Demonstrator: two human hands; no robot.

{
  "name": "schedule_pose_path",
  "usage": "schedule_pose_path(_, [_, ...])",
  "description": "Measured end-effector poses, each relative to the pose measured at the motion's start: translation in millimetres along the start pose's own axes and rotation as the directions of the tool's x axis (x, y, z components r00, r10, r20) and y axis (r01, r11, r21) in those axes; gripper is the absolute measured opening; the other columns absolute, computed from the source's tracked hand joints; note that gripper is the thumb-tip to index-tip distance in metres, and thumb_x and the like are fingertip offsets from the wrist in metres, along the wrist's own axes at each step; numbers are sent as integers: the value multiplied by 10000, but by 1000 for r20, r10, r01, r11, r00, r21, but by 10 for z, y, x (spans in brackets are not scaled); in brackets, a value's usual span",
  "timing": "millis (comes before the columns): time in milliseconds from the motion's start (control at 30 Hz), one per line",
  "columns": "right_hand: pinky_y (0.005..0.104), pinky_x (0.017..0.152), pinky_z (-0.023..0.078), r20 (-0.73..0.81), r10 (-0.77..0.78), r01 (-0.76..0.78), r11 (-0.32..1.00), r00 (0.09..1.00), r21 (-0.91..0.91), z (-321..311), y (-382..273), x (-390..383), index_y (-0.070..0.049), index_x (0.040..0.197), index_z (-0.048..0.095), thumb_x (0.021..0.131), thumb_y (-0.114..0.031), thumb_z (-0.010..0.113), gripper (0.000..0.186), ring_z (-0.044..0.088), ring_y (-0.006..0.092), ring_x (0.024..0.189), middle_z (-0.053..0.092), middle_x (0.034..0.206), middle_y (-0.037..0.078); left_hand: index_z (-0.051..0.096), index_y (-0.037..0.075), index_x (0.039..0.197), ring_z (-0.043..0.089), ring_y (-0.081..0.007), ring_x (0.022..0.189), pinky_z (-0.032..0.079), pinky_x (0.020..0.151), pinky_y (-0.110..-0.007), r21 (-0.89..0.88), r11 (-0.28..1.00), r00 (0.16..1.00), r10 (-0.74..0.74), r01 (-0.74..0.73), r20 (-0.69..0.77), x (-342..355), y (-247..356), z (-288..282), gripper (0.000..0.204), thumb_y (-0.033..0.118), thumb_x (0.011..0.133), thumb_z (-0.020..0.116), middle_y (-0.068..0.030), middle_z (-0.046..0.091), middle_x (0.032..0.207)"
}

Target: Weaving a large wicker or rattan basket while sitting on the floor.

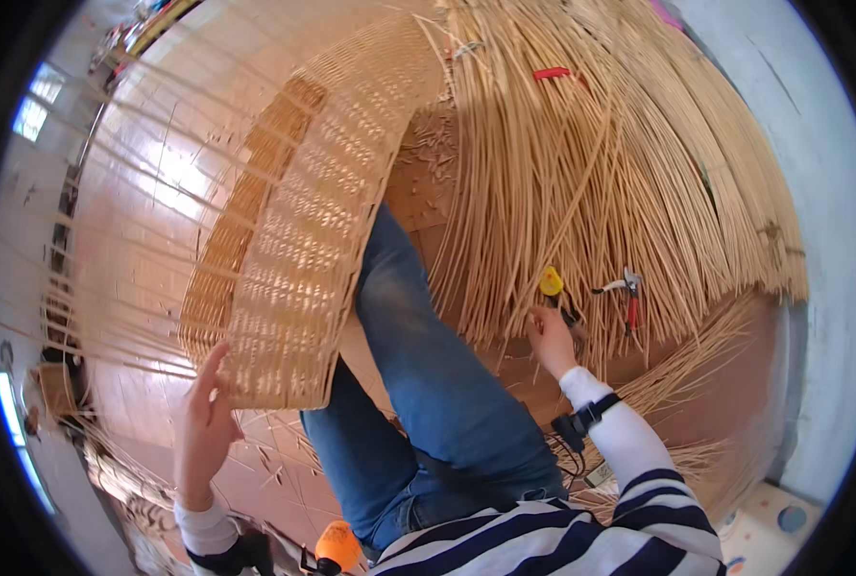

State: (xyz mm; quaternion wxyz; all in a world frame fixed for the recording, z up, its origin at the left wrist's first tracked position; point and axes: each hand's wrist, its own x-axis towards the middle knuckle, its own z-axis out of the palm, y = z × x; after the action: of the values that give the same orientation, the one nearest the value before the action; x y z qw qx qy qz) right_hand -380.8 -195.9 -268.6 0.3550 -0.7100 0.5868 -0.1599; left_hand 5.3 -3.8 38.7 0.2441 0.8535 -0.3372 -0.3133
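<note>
A long woven wicker basket [298, 250], made of tan cane, lies tilted against my legs, with unwoven stakes [120, 173] fanning out to the left. At its near left corner is my left hand [207, 427], fingers stretched out and touching or very near the edge. My right hand [551, 341] is at the near ends of a big heap of loose canes [543, 173], thumb and finger pinched at the tip of a cane. Just beyond that hand lies a yellow-topped tool [551, 280]. Pruning shears [631, 293] with red handles rest on the canes to its right.
Cane offcuts [433, 144] litter the brown floor between basket and heap. A red object [551, 73] lies on the far canes. My jeans-clad legs [428, 336] reach between basket and heap. A pale wall [812, 144] bounds the right; an orange rounded object [337, 545] is near me.
</note>
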Motion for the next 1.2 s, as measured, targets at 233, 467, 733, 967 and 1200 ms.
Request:
schedule_pose_path(233, [454, 866, 448, -122, -122, 32, 824, 985, -566, 109, 766, 629, -67, 1101, 604, 774, -118, 601, 331, 529, 368, 1059, 557, 1123, 196, 415, 70, 1420, 538, -98, 465, 446, 420, -215, -45, 998, 999, -49, 49, 11, -155, 449, -550, 605, -36, 825, 388, -58, 569, 867])
schedule_pose_path(467, [458, 936, 414, -46, 104, -114, 868, 993, -483, 176, 813, 893, -65, 1199, 549, 792, -154, 622, 422, 518, 376, 1093, 555, 1137, 190, 392, 56, 1425, 590, -122, 507, 476, 443, -223, -70, 988, 989, -132, 137, 68, -185, 494, -716, 625, -47, 810, 433, -65, 615, 841])
schedule_pose_path(733, [399, 835, 480, -125, 223, -171, 927, 967, 333, -102, 573, 701, -42, 1171, 582, 900, -195, 512, 318, 575, 309, 975, 583, 1068, 160, 310, 69, 1466, 647, -139, 610, 513, 526, -233, -207, 968, 975, -101, 142, 196, -278, 469, -547, 634, -8, 858, 470, -73, 635, 909])
schedule_pose_path(967, [241, 584, 506, 345, -463, -142, 419, 817, 897, -504, -2439, 447, -24, 1173, 558, 983, -278, 373, 367, 618, 128, 725, 625, 979, 78, 279, 84, 1480, 655, -154, 715, 532, 617, -252, -235, 967, 965, -35, 99, 261, -366, 135, -561, 632, -20, 878, 439, -110, 630, 1006])
schedule_pose_path(1200, [270, 615, 500, 280, -784, 132, 415, 554, 900, 29, -4167, -20, -27, 1126, 573, 994, -253, 386, 322, 593, 146, 750, 585, 928, 95, 327, 93, 1463, 663, -162, 759, 541, 650, -251, -339, 937, 969, 2, 85, 248, -482, -174, -541, 606, -50, 885, 441, -112, 615, 1021])
